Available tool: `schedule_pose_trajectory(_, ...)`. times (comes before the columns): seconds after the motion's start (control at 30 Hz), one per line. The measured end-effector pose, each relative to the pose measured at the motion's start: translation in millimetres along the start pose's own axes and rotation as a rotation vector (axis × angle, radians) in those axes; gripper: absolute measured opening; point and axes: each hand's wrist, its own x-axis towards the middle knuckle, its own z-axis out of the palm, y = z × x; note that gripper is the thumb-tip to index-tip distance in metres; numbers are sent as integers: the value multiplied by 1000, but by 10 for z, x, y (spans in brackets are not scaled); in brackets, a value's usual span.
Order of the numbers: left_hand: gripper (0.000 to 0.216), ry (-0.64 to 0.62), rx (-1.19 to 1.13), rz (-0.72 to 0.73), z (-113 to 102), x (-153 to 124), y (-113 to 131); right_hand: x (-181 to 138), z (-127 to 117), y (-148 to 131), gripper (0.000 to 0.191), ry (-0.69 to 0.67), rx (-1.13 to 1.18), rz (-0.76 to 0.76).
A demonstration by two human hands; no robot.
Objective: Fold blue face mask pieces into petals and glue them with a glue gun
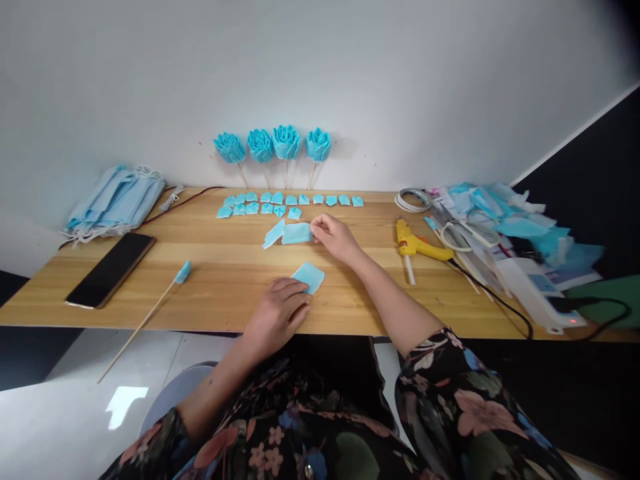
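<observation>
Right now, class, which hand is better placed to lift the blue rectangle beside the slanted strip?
Probably the right hand: its fingertips are at the right end of the blue rectangle. The left hand is farther off, at another blue piece.

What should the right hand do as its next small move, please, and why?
Probably the right hand should lift the blue rectangle and bring it towards the left hand. The right hand is at the rectangle's right end, so it seems easiest to take, while the left hand is on another blue piece, nearer the person.
</observation>
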Motion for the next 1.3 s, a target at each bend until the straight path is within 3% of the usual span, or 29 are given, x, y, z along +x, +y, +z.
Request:
schedule_pose_trajectory(0.1,11,51,4,3,-17,1,18,48,-50,63,23,63,299,89)
schedule_pose_trajectory(0.2,11,156,-14,-46,-50,-3,41,61,-46,84,30,60,383,111)
schedule_pose_trajectory(0.33,13,243,-81,-119,-71,-11,36,45,-43,66,35,50,381,99)
schedule_pose_trajectory(0.73,31,290,-189,-264,8,-18,-42,86,-94,201,44,57,270,96)
schedule_pose_trajectory(0.87,32,267,-109,-224,-9,-9,-39,87,-88,207,45,46,260,93)
schedule_pose_trajectory(1.07,27,328,-48,-227,-20,-36,-39,83,-101,186,43,63,244,103)
schedule_pose_trajectory(1.3,27,252,-23,-220,-137,118,-184,88,-109,187,45,104,325,200)
